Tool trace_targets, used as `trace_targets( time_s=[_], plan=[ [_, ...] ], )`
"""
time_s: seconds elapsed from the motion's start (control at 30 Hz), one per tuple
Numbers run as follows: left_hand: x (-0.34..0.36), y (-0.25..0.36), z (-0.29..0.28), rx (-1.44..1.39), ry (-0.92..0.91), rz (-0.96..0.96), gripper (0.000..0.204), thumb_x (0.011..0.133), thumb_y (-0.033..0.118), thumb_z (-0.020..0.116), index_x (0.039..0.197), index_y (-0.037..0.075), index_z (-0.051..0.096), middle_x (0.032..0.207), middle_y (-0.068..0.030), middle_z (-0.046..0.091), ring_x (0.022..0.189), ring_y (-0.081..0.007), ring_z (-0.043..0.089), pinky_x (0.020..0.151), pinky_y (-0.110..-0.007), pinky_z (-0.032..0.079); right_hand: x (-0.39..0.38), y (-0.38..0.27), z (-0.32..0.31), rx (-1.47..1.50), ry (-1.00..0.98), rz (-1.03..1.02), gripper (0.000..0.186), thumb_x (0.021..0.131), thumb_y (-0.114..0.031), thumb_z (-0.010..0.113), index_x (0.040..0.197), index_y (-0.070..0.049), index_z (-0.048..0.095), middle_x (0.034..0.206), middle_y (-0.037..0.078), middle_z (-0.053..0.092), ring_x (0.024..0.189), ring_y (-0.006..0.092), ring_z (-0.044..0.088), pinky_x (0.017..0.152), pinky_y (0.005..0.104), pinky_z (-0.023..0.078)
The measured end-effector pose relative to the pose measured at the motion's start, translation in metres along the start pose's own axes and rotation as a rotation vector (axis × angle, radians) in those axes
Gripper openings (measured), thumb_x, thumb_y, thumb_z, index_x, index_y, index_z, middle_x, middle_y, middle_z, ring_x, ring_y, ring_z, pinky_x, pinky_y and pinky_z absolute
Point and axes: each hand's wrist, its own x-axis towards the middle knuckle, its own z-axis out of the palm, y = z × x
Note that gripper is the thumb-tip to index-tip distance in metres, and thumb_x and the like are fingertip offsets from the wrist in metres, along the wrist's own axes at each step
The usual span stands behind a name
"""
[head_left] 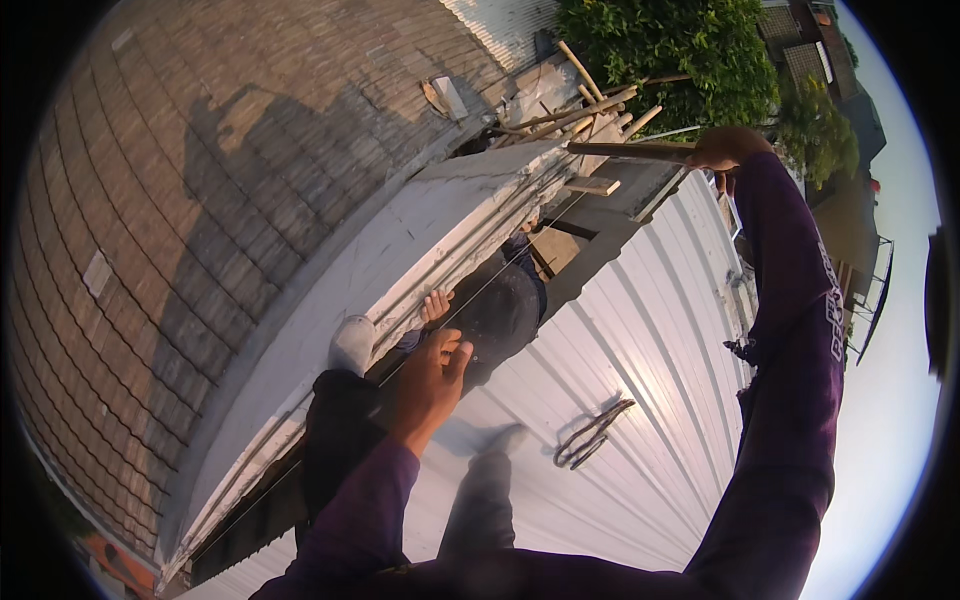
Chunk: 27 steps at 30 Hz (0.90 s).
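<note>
At the upper right, my right hand grips the end of a long, narrow wooden board, my arm stretched far out. The board's other end reaches over the concrete ledge. Nearer to me, my left hand has its fingers curled in beside a thin taut string. Whether it pinches the string or something small is hidden. Just beyond it, another person in dark headwear is in the gap between ledge and metal roof. That person's hand rests at the ledge's edge.
A pale concrete ledge borders a tiled roof on the left. My feet straddle the gap; one is on ribbed metal sheeting, where a dark looped strap or cord lies. Bamboo poles and a tree are at the far end.
</note>
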Motion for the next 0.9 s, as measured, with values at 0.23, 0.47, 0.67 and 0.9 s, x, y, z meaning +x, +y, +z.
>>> trace_targets(
  time_s=[0.23, 0.47, 0.67, 0.9],
  plan=[
    [-0.008, 0.007, -0.008, -0.013, -0.056, 0.016, 0.04, 0.103, 0.03, 0.065, 0.125, -0.004, 0.065, 0.113, -0.022, 0.073, 0.099, -0.0314, 0.074, 0.088, -0.041, 0.057, 0.025, 0.0, 0.019, -0.048, 0.038, 0.142, 0.043, 0.092, -0.049, 0.062, 0.106, -0.014, 0.081, 0.11, 0.008, 0.079, 0.108, 0.0239, 0.075, 0.091, 0.0458, 0.058],
    [-0.012, 0.007, -0.01, -0.106, -0.103, 0.001, 0.038, 0.103, 0.027, 0.064, 0.125, -0.004, 0.065, 0.112, -0.0209, 0.074, 0.101, -0.03, 0.073, 0.09, -0.039, 0.056, -0.026, -0.054, 0.086, 0.078, 0.433, 0.288, 0.044, 0.096, -0.054, 0.059, 0.117, -0.019, 0.078, 0.118, 0.006, 0.077, 0.115, 0.0313, 0.071, 0.093, 0.0483, 0.057],
    [0.003, -0.004, -0.01, -0.094, -0.099, -0.032, 0.041, 0.103, 0.029, 0.065, 0.125, -0.005, 0.064, 0.112, -0.0205, 0.073, 0.104, -0.0289, 0.073, 0.091, -0.037, 0.056, -0.075, -0.133, 0.172, 0.181, 0.519, 0.215, 0.029, 0.092, -0.019, 0.058, 0.108, 0.001, 0.072, 0.096, 0.017, 0.079, 0.088, 0.0328, 0.078, 0.074, 0.0445, 0.063],
    [0.027, -0.012, -0.01, -0.111, -0.084, 0.064, 0.036, 0.106, 0.025, 0.061, 0.126, -0.005, 0.065, 0.122, -0.0161, 0.072, 0.117, -0.0243, 0.068, 0.103, -0.035, 0.05, -0.047, -0.057, 0.113, 0.999, -0.368, -0.035, 0.028, 0.098, -0.024, 0.061, 0.111, 0.0, 0.058, 0.071, 0.005, 0.057, 0.052, 0.0151, 0.059, 0.063, 0.0404, 0.064]
  ],
)
